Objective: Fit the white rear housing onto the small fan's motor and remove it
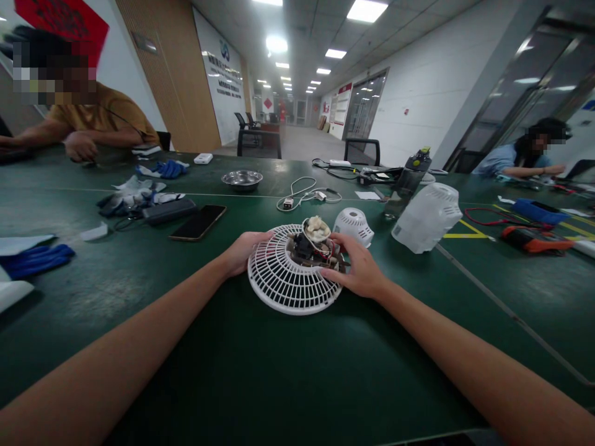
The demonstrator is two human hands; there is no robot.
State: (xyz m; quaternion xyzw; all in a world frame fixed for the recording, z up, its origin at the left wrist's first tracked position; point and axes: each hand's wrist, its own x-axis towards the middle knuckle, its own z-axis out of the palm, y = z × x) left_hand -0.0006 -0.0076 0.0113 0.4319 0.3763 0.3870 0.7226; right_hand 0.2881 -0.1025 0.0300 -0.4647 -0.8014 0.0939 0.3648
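A round white fan grille [279, 282] lies on the green table in front of me, ribbed side up. On its middle sits a fan motor [304, 246] with dark metal parts, red wires and a cream-coloured bundle on top. My left hand [244, 253] grips the grille's left rim, with its fingertips partly hidden behind the edge. Closed around the right side of the motor is my right hand [357, 265], its thumb low over the ribs and its fingers behind. Just past that hand stands a white vented cover [353, 226].
A larger white plastic housing [425, 217] and a dark bottle [408, 183] stand at the right. A phone [199, 223], gloves [130, 195], a metal bowl [242, 179] and a white cable [309, 195] lie beyond. Two people sit at the table's far sides.
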